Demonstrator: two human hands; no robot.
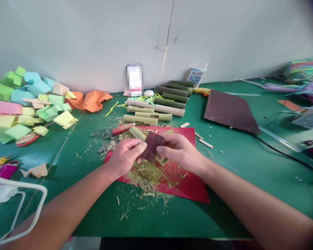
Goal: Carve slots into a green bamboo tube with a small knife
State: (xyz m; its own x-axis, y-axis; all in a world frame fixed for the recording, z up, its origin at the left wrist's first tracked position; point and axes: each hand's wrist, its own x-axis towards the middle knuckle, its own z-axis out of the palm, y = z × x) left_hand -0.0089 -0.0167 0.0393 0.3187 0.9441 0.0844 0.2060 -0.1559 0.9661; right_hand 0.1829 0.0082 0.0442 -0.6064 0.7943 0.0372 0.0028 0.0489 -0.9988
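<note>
A small dark brown piece of sandpaper [152, 147] is between my two hands, above a red sheet [191, 189] on the table. My left hand [126, 154] pinches its left edge with the thumb on top. The fingers of my right hand [181, 151] close on its right edge. Just beyond my left hand lies a short pale bamboo tube [137, 133], partly hidden by the hand and the sandpaper. A red-handled tool [123, 128] rests beside that tube. Greenish shavings [148, 175] lie heaped on the red sheet under my hands.
Several peeled bamboo tubes [141, 119] and green ones [173, 98] lie in rows behind. A large brown sandpaper sheet [229, 111] is at right, near a black cable [281, 149]. Folded coloured papers [36, 90] pile up at left. A white frame [43, 198] stands front left.
</note>
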